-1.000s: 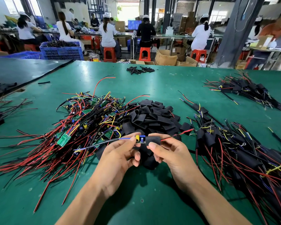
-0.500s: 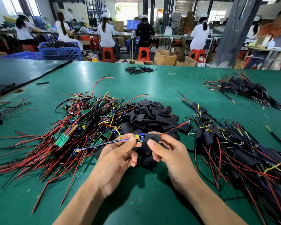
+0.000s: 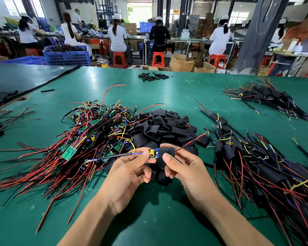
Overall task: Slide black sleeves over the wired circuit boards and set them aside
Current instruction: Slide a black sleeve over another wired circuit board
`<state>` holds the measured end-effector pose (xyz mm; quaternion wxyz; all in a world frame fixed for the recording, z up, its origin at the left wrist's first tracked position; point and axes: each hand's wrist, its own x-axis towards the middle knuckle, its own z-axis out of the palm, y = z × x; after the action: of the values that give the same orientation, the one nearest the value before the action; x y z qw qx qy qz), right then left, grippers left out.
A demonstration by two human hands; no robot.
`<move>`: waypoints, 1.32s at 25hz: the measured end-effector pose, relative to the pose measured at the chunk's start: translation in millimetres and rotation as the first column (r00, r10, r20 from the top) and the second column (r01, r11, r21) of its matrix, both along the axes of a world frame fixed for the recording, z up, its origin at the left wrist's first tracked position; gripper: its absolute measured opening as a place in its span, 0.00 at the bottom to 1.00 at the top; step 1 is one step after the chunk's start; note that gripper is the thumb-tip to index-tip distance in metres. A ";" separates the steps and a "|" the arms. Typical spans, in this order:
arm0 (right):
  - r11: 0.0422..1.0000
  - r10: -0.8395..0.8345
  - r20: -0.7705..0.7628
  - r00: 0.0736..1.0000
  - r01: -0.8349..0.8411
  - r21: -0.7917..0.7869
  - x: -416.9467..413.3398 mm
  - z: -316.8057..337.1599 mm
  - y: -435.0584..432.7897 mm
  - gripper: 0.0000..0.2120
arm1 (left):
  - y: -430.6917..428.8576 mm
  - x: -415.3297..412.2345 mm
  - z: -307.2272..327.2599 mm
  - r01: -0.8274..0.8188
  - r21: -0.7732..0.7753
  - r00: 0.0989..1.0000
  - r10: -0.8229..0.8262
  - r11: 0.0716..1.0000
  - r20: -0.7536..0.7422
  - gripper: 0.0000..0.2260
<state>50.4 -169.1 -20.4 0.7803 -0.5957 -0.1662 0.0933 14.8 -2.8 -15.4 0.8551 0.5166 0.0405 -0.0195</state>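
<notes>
Wired circuit board [image 3: 153, 153]: being held over the near edge of the loose sleeve heap [image 3: 167, 126], its right end sitting inside a black sleeve [image 3: 166, 151]. Left hand [image 3: 130, 173] fingers [image 3: 144, 154] pinching the board's bare end; right hand [image 3: 187, 171] pinching the sleeve. Bare counter [image 3: 167, 219] lying open toward the near edge.

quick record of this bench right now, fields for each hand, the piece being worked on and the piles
left hand: pinches the circuit board at its wired end
right hand: pinches the black sleeve
progress: sleeve partly over board, yellow capacitor end exposed
left pile: unsleeved boards
middle pile: empty sleeves
right pile: sleeved boards
surface: green table
</notes>
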 end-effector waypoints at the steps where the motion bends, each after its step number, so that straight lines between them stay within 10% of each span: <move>1: 1.000 0.007 0.002 1.000 -0.007 -0.009 0.0 0.1 -0.4 0.11 | -0.5 -0.5 0.2 -0.004 0.006 1.000 0.004 1.000 0.007 0.12; 33: 0.995 -0.051 0.076 0.996 0.057 -0.087 -0.8 0.5 -4.2 0.07 | -8.0 -3.6 1.5 -0.015 0.063 0.999 0.014 0.998 0.029 0.12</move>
<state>49.6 -173.2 -20.0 0.7484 -0.6374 -0.1743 0.0576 11.3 -10.8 -13.9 0.8388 0.5434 0.0325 -0.0046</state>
